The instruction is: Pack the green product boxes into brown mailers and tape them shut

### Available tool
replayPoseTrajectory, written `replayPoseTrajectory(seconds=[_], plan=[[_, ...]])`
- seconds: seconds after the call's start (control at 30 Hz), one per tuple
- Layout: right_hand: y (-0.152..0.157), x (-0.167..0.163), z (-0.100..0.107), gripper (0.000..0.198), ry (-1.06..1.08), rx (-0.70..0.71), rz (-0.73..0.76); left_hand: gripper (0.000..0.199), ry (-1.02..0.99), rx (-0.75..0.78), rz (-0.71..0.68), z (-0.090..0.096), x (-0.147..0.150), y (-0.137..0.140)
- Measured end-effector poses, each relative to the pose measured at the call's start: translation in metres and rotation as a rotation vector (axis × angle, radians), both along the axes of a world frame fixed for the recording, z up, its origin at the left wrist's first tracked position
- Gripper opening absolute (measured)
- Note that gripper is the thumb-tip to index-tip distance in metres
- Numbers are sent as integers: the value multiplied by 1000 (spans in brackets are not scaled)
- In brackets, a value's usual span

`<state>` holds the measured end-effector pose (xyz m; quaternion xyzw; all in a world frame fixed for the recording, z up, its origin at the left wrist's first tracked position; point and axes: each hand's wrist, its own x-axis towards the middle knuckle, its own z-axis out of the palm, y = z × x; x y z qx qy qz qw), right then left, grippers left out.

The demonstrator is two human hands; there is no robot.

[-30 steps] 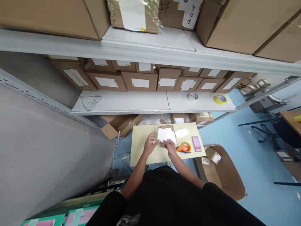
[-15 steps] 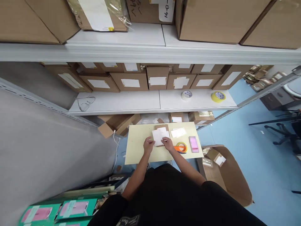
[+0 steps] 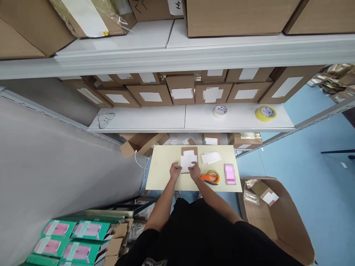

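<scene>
A small flat cardboard box point(image 3: 189, 149) lies on the pale yellow tabletop point(image 3: 163, 157), with white paper labels point(image 3: 186, 159) covering most of its upper face. My left hand point(image 3: 175, 171) is at the box's lower left corner, thumb and forefinger pinched at the label's edge. On the lower right, my right hand point(image 3: 194, 171) bends its fingers onto the label, thumb near its bottom edge. An orange tape dispenser point(image 3: 210, 179) with yellow tape lies just right of my right hand. More white labels point(image 3: 211, 157) rest beyond it, and a pink stack point(image 3: 230, 174) sits near the right edge.
A shelf point(image 3: 155, 117) behind the table carries labelled cardboard boxes point(image 3: 150, 96), a white tape roll point(image 3: 220, 111) and a yellow tape roll point(image 3: 265, 113). On the floor at right stands a large open carton point(image 3: 288, 214) with parcels inside. Green boxes point(image 3: 80, 251) are stacked at lower left.
The white label, tilted and raised between my hands before, now lies flat and square on the box. My right hand has moved slightly down and left. The view has shifted a little.
</scene>
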<state>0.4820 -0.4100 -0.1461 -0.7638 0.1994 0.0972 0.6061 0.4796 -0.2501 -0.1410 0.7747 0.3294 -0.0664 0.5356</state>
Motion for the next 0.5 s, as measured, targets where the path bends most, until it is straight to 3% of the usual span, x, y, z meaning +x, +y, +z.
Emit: replayPoseTrajectory(seconds=[0.23, 0.5], plan=[[-3, -2, -12, 27, 21, -42, 26, 43, 54, 77, 17, -2, 2, -7], [2, -2, -5, 27, 148, -356, 241, 39, 96, 162, -63, -7, 0, -5]])
